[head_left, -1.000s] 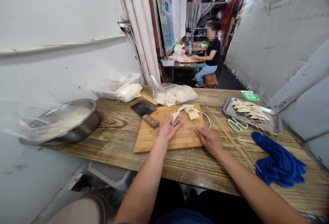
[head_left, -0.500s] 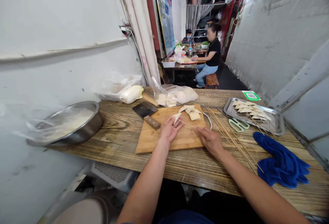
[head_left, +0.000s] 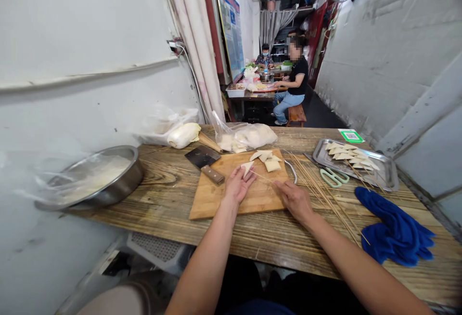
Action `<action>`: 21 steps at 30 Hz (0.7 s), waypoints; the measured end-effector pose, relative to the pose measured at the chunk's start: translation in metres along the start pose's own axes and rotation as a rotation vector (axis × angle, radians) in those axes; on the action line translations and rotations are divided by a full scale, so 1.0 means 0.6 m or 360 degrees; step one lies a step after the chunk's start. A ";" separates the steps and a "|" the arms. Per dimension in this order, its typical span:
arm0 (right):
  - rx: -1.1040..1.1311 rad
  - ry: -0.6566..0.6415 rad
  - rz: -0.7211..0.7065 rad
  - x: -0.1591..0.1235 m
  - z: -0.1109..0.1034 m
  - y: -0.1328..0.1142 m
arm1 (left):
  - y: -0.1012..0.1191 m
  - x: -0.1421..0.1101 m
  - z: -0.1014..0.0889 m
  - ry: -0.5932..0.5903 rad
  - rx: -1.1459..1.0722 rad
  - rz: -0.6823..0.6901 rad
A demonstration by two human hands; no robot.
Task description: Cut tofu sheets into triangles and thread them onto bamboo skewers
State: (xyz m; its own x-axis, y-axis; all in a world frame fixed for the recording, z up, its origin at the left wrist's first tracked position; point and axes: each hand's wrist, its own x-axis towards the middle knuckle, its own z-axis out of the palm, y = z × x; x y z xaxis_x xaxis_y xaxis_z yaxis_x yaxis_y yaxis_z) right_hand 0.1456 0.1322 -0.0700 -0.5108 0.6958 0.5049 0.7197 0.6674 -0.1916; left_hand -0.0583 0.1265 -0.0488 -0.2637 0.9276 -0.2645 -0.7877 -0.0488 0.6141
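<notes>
Above the cutting board [head_left: 212,204], my left hand [head_left: 237,185] is closed on a pale triangular slice [head_left: 247,167] that looks like tofu. My right hand [head_left: 294,198] pinches a thin bamboo skewer [head_left: 263,177], whose far end reaches the slice at my left fingers; whether it pierces the slice is too small to tell. Several more pale slices [head_left: 272,164] lie at the board's back right. A cleaver [head_left: 212,174] rests with its wooden handle on the board's left edge. Loose bamboo skewers [head_left: 317,185] are spread on the table right of the board.
A metal tray [head_left: 391,173] at the right holds skewered slices. Green-handled scissors [head_left: 334,177] and a blue cloth [head_left: 397,228] lie near it. Plastic bags [head_left: 256,134] and a pale vegetable [head_left: 184,135] are behind the board; a steel basin [head_left: 126,175] stands left. Two people sit at a farther table.
The view has shifted slightly. Both hands keep nearly the same pose, with the slice in the left and the skewer in the right.
</notes>
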 end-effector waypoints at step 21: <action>-0.0032 -0.0036 -0.0010 0.005 0.006 -0.013 | -0.005 0.002 0.001 -0.0030 0.0070 -0.0019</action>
State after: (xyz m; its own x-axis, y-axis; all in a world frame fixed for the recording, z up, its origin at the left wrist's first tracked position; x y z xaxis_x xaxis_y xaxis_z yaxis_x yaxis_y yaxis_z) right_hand 0.1371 0.1300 -0.0700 -0.5258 0.6976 0.4867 0.7257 0.6664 -0.1712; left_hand -0.0561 0.1278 -0.0503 -0.2435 0.9348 -0.2585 -0.7655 -0.0216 0.6430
